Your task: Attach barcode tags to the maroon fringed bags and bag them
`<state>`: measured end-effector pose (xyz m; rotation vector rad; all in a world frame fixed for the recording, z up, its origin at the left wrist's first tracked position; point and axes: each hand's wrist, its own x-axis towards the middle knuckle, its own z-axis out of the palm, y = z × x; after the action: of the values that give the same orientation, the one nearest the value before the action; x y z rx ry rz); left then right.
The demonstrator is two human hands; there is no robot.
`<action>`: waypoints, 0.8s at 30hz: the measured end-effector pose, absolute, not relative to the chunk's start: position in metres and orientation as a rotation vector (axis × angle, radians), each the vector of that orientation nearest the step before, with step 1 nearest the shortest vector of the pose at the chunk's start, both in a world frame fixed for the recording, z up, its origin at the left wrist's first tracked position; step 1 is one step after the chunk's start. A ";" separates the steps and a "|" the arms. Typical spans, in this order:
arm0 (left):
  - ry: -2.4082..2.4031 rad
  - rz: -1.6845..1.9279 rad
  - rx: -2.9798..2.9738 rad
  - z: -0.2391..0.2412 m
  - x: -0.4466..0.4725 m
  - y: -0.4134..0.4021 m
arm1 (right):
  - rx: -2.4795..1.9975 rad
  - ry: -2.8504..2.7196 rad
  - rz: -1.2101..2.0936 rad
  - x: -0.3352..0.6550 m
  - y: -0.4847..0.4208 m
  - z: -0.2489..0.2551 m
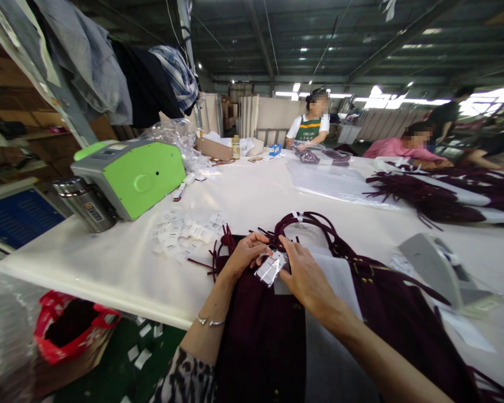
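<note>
A dark maroon handbag with fringe and looped handles lies on the white table in front of me. My left hand and my right hand meet over it. Both pinch a small tag in a clear plastic sleeve, fingers closed on its edges. A white sheet lies on the bag under my right hand.
A green and grey machine and a steel flask stand at the left. Loose white tags lie scattered near them. A grey tool sits at right. More maroon bags and seated people are across the table.
</note>
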<state>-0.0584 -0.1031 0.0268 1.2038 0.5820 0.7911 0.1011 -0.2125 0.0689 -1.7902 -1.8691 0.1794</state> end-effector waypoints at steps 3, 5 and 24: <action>0.562 0.778 1.209 0.024 -0.058 -0.101 | -1.761 -1.822 0.276 0.103 -0.211 0.068; 0.547 0.769 1.205 0.023 -0.058 -0.100 | -1.733 -1.767 0.401 0.104 -0.210 0.069; 0.519 0.677 1.202 0.031 -0.061 -0.105 | -1.531 -1.804 0.815 0.112 -0.246 0.080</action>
<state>-0.0607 -0.1049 0.0314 1.2021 0.5191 0.6773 0.1117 -0.2465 0.0803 -1.5313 -1.8043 0.8148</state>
